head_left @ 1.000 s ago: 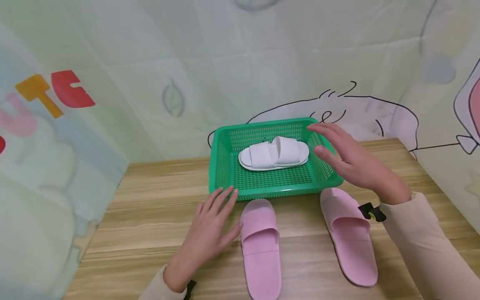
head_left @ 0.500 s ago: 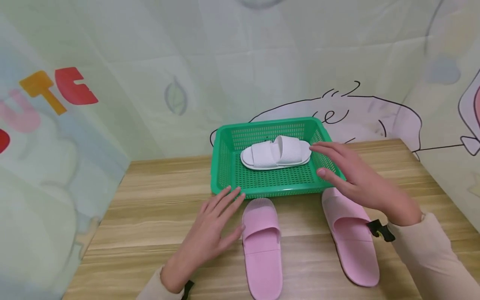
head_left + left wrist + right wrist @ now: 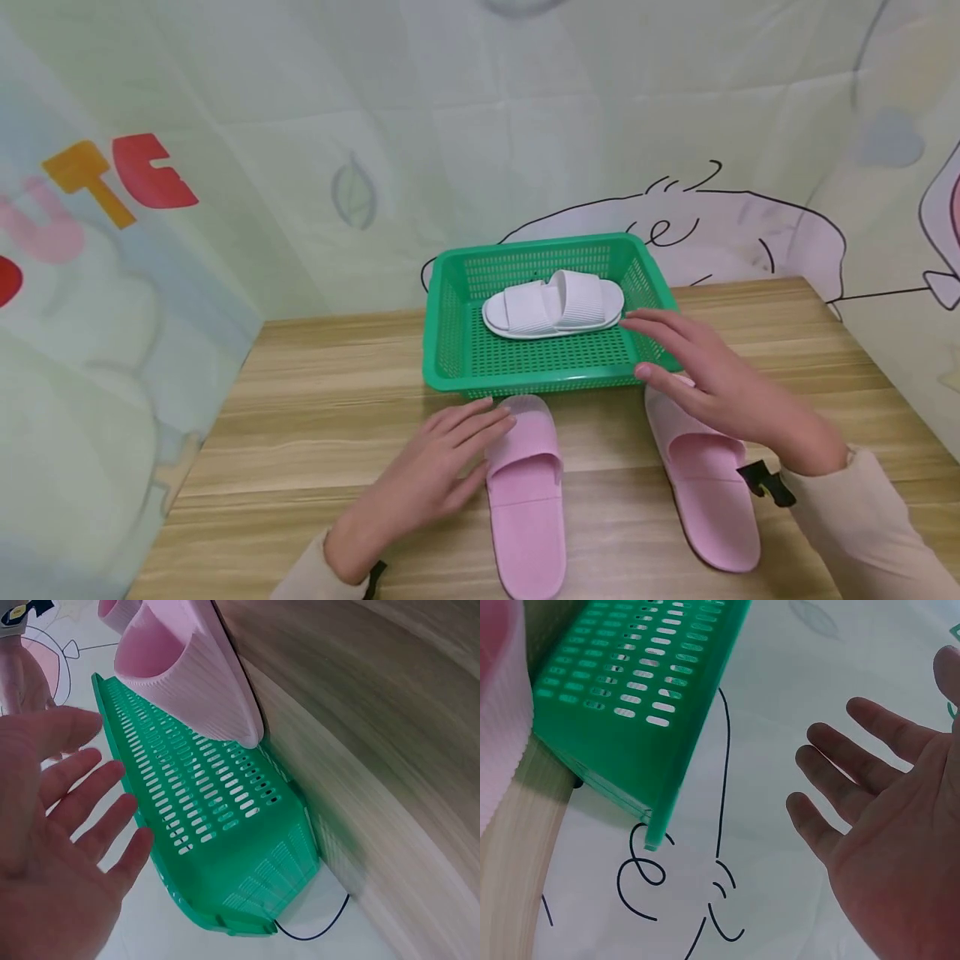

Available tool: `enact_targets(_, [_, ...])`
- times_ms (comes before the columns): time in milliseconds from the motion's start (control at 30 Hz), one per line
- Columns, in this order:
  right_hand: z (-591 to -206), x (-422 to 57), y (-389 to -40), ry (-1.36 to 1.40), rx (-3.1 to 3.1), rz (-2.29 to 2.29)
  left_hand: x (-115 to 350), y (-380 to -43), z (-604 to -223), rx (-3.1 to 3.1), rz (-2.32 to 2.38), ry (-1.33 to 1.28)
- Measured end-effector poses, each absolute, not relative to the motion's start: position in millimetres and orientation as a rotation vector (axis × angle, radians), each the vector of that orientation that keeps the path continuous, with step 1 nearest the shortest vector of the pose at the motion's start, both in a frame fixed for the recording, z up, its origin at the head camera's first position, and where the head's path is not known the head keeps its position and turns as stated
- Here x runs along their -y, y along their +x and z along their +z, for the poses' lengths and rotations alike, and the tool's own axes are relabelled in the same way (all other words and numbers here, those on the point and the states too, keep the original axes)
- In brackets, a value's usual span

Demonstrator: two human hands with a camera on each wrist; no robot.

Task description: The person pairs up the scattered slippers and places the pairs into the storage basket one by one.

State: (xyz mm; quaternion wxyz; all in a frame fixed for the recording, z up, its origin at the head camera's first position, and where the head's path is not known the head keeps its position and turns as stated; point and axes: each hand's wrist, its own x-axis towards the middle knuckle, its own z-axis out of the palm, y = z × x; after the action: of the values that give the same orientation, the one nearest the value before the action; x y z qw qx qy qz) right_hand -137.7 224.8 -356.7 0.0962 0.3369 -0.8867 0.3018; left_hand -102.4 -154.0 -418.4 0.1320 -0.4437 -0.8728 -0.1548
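Observation:
A green plastic basket (image 3: 540, 385) stands toward the back of the table, and a pair of white slippers (image 3: 555, 307) lies inside it, pressed together. Before it on the wood are two pink slippers, a left one (image 3: 527, 533) and a right one (image 3: 716, 525). My left hand (image 3: 431, 467) hovers over the toe side of the left pink slipper, fingers extended and holding nothing. Over the basket's near right corner is my right hand (image 3: 712, 392), its fingers straight; it partly hides the right pink slipper's toe. Both wrist views show bare palms, the left (image 3: 67, 847) and the right (image 3: 900, 802).
The wooden table (image 3: 315, 400) reaches back to a printed cloth wall (image 3: 450, 150) with cartoon drawings. The basket's back side stands near that wall. Another cloth panel (image 3: 82, 350) borders the table's left side.
My right hand has come down and nearer, away from the basket's right rim. My left hand has shifted slightly right, over the left pink slipper's toe. The slippers and basket stay put.

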Motion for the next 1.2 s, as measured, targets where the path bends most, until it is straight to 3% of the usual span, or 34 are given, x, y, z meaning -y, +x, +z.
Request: enact_targets(1200, [-386,-223,-129,0.911,2.764,0.937,126,-107,-424,2.742,0.014,-1.509])
